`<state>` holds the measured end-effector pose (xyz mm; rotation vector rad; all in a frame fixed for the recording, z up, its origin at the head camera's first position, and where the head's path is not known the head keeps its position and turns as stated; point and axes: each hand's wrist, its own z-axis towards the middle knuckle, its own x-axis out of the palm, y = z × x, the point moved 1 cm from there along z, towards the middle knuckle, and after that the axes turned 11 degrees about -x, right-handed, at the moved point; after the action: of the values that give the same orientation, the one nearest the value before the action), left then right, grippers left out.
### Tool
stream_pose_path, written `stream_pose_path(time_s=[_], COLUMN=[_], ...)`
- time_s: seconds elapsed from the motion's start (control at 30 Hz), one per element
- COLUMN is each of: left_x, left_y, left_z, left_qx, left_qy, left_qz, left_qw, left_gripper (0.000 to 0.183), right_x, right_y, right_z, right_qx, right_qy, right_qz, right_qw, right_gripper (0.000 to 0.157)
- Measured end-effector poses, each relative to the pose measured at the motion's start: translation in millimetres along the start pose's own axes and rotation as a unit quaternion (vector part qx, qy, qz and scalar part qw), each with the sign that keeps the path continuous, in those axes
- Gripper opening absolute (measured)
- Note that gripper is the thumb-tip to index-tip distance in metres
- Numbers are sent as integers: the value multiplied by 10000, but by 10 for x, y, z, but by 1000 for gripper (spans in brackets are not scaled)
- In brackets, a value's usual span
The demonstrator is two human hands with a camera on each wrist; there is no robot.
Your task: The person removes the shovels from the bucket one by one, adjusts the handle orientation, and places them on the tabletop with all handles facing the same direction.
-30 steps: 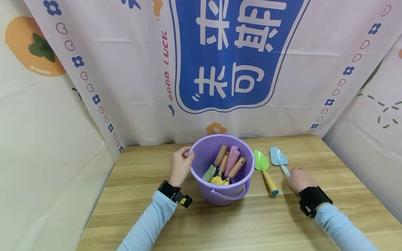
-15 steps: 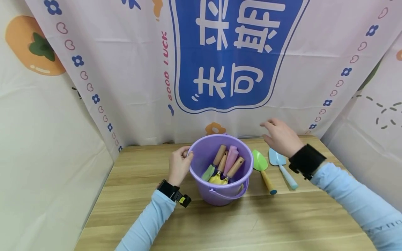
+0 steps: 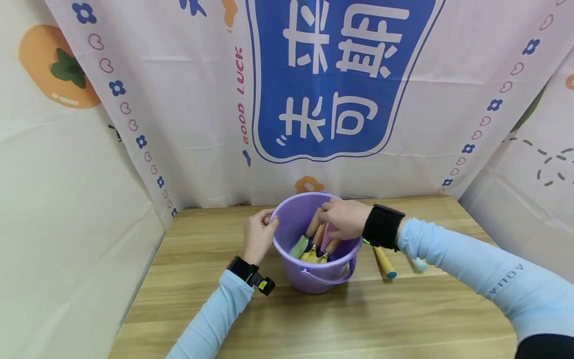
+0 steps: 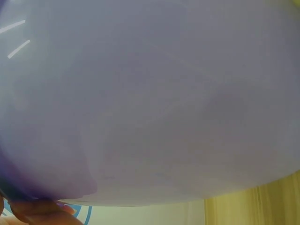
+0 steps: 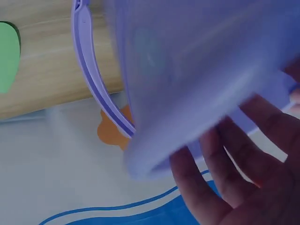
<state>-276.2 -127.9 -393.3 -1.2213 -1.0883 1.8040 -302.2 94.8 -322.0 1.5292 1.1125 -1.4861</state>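
Observation:
A purple bucket [image 3: 309, 279] stands on the table, holding several small garden tools. Their wooden handles [image 3: 312, 224] and a pink handle [image 3: 327, 238] point up, above a green blade [image 3: 298, 247] and yellow heads [image 3: 309, 256]. At the bucket's left rim, my left hand [image 3: 259, 238] pinches the edge between thumb and fingers. My right hand [image 3: 346, 218] reaches over the right rim, its fingertips down among the handles. The right wrist view shows its fingers [image 5: 187, 173] apart and loosely bent over the rim. The bucket's wall [image 4: 150, 103] fills most of the left wrist view.
Right of the bucket lies a trowel with a yellow handle [image 3: 384, 263], its green blade [image 5: 8, 56] showing in the right wrist view. Beside it, a light blue trowel [image 3: 419, 265] is mostly hidden under my right arm. A printed curtain [image 3: 215, 169] hangs behind the wooden table [image 3: 202, 309].
My right hand has let go of the blue trowel's handle, lifted, and moved left into the bucket's opening. The left hand stays on the rim.

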Motion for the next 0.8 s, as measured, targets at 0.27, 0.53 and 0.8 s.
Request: stream_pose_path(time_s=[0.27, 0.53, 0.8], left_x=[4, 22, 16], left_y=[-14, -1, 8], left_z=[-12, -7, 11], left_qx=[-115, -162, -141], left_qy=[-11, -23, -91], left_qz=[-55, 33, -7], left_qw=[9999, 9999, 9999], left_gripper=[24, 25, 24], right_x=[147, 203, 242], right_y=[25, 94, 90], right_z=[113, 174, 219], right_qx=[290, 714, 912], right_qy=[476, 1053, 1377], right_qz=[-280, -109, -39], right_qw=[9981, 9918, 9863], right_gripper=[14, 7, 15])
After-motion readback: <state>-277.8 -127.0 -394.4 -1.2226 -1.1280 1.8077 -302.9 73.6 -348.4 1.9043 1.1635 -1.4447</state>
